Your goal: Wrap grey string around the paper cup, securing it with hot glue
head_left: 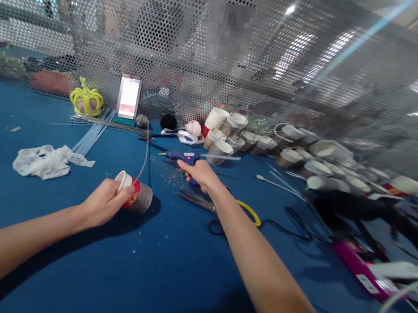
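Observation:
My left hand (106, 200) is wrapped round a red paper cup (141, 197), tipped on its side with its white rim toward the left. Grey cord covers the cup's lower part, and a strand of grey cord (145, 159) runs from it back to a small ball of cord (142, 121). In my right hand (200, 173) is a blue glue gun (182, 157) with a small red light, its nozzle pointing left. A clear glue stick (228, 158) sticks out of its back end. Under my right forearm lie scissors (201, 201) with yellow handles.
Several cord-wrapped cups (292, 157) crowd the back right, behind a purple power strip (362, 272) and cables. White lace (44, 160) lies at the left. A phone (128, 96) and a yellow yarn piece (86, 98) stand before the perforated metal screen (167, 25).

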Demonstrator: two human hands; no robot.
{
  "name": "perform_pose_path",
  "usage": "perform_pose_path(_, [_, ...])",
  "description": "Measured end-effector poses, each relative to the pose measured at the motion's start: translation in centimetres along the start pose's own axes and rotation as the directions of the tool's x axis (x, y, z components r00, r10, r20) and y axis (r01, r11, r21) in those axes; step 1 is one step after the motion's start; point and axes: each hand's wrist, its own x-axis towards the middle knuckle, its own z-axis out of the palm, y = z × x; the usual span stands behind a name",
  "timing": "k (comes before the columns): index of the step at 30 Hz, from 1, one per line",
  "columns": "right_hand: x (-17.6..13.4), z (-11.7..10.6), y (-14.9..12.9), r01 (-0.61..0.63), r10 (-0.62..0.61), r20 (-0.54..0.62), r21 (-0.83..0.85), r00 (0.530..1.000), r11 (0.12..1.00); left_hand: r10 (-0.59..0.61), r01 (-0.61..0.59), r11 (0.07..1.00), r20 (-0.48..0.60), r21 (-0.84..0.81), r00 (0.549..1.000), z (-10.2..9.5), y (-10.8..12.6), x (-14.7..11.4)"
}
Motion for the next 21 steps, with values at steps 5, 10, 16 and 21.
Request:
perform_pose_path(5, [0.4,0.2,0.4,0.010,-0.011,-0.020,-0.078,1.000,0.997,0.005,-0.005,1.000,-0.003,-0.003,1.000,0.1,0.0,0.0])
perform_pose_path(10, [-0.7,-0.2,-0.9,0.061,-0.081,-0.111,-0.168,0.991,0.984,0.006,-0.006,1.000,0.001,-0.006,1.000,0.0,0.0,-0.1])
perform_pose_path(16, [-4.1,2.3,-4.4,0.246,-0.239,0.217,-0.008,0.946,0.969,0.048,-0.047,0.999,-0.013,0.014,0.999,0.0,0.0,-0.1])
perform_pose_path(21, [-5.8,5.4,-5.9,0.214,-0.325,0.415,0.292,0.850,0.932,0.172,-0.172,0.982,0.011,0.078,0.985,0.0,0.3,-0.4])
